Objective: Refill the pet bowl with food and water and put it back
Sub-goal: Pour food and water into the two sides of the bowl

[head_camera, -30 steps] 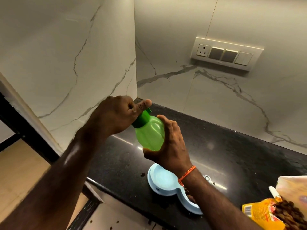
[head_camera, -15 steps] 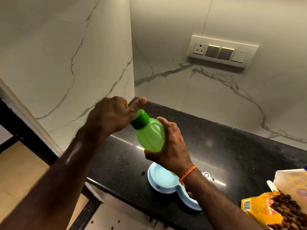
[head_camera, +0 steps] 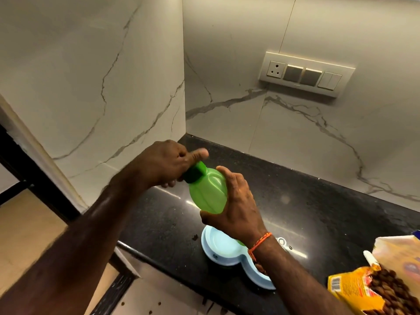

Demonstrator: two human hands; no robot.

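Over black counter (head_camera: 318, 212), right hand (head_camera: 236, 210) gripping green bottle (head_camera: 208, 193), left hand (head_camera: 168, 165) clasping cap (head_camera: 194, 172), marble walls (head_camera: 91, 76)

No readable text; food bag (head_camera: 354, 289) print blurred.

Black speckled counter (head_camera: 318, 201), glossy, set into a marble-walled corner. On it, near the front edge: pale blue double bowl (head_camera: 223, 247), left well bare. Just behind the bowl, a small metal ring (head_camera: 282, 242). At right, an open yellow kibble bag (head_camera: 363, 289), brown pellets showing.
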